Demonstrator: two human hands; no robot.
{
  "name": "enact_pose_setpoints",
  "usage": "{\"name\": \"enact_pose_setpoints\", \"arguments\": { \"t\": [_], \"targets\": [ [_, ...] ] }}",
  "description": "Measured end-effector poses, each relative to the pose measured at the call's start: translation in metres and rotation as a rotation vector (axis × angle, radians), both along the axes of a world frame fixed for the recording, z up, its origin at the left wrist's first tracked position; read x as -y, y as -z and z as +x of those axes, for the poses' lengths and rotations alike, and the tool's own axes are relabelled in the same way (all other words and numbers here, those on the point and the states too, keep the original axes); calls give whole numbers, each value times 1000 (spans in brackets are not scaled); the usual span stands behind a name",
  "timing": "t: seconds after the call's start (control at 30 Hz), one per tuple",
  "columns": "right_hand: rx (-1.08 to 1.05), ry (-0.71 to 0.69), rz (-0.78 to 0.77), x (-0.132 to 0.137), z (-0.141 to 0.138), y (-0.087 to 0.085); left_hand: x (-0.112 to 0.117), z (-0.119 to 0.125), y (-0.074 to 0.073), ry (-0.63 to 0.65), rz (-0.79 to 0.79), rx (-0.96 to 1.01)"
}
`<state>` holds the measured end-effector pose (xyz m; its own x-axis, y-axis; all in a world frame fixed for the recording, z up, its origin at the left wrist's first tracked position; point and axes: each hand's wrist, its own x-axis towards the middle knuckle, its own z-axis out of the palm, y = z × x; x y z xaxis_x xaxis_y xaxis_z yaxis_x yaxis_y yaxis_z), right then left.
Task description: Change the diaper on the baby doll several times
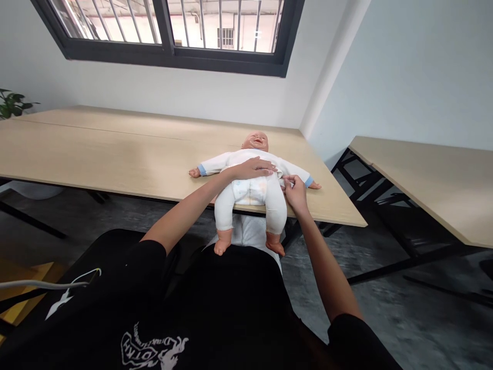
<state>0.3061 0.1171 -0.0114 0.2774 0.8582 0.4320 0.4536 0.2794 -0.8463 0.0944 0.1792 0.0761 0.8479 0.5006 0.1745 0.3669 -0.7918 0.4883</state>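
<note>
A baby doll (252,191) in a white suit with blue cuffs lies on its back at the near edge of a long wooden table (115,154). Its legs hang over the edge toward me. My left hand (254,168) lies flat across the doll's belly, fingers stretched out. My right hand (295,187) is at the doll's right hip, its fingers pinched together on the edge of the white clothing there. A patterned diaper shows between the two hands.
A second wooden table (431,180) stands to the right across a gap of grey floor. Black metal table legs (370,195) cross that gap. A barred window (173,25) runs along the far wall, and a plant (11,103) shows at the far left.
</note>
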Motion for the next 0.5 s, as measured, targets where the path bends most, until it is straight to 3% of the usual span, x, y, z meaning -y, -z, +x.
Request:
{"name": "enact_pose_setpoints", "arguments": {
  "t": [0.2,0.33,0.5],
  "targets": [
    [12,0,-15,0,-1,-4,-2,0,2,5,3,20],
    [40,-11,63,4,-1,-9,-5,1,4,-2,5,21],
    [302,-23,202,5,7,-23,-9,4,7,-71,92,-91]
  ]
}}
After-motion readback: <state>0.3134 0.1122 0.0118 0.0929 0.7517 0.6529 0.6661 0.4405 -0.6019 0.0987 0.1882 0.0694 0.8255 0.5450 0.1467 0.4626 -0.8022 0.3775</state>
